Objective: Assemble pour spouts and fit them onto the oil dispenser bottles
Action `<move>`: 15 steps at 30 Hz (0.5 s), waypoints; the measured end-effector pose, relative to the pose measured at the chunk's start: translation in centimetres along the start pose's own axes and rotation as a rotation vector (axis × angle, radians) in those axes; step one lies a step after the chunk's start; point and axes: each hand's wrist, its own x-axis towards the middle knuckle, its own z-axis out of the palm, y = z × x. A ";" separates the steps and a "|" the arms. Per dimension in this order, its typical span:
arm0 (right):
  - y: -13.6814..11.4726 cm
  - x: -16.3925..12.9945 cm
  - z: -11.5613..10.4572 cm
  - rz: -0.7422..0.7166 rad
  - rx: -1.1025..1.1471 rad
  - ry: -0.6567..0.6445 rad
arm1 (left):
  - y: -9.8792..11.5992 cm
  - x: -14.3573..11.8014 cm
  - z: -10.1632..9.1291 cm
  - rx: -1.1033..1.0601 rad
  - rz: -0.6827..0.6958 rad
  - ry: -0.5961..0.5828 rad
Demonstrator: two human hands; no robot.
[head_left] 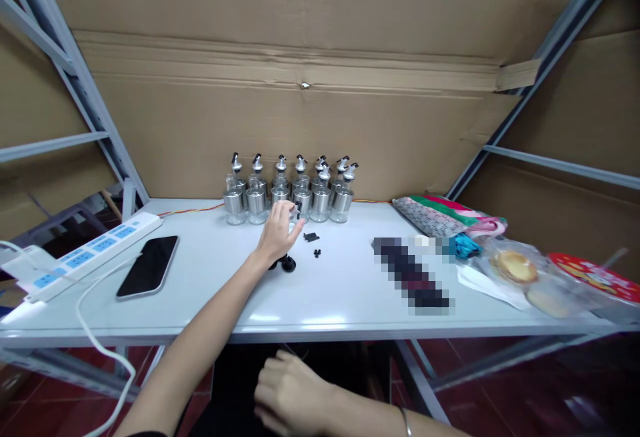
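My left hand (278,231) reaches over the table to the front row of bottles. Its fingers are closed round a pourer spout (299,210), whose black tip shows beside the fingertips. Glass bottles with steel sleeves (257,205) stand in two rows; many carry silver spouts with black flip tips, while the two at front left have bare necks. Below the left wrist lies a black round stopper (289,264). Small black pieces (311,237) rest right of the hand. My right hand (293,393), slightly blurred, is curled over my lap, before the table edge; its fingertips are hidden.
A phone (149,267) and a white power strip (95,253) with a cable lie at left. At right are a patterned cloth bag (435,217), a wrapped pastry (515,267), a red-lidded tub (595,277) and a pixelated dark item (413,273). Cardboard (300,130) walls the back.
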 end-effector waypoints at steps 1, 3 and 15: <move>1.0 -0.7 2.1 0.248 0.049 -0.087 | 0.0 0.0 0.1 -0.005 0.007 -0.004; 3.6 -1.7 5.3 0.763 0.185 -0.172 | 0.0 -0.1 0.2 -0.011 0.023 -0.010; 7.0 -3.5 13.1 1.093 0.442 0.151 | 0.4 -0.4 0.5 -0.029 0.075 -0.029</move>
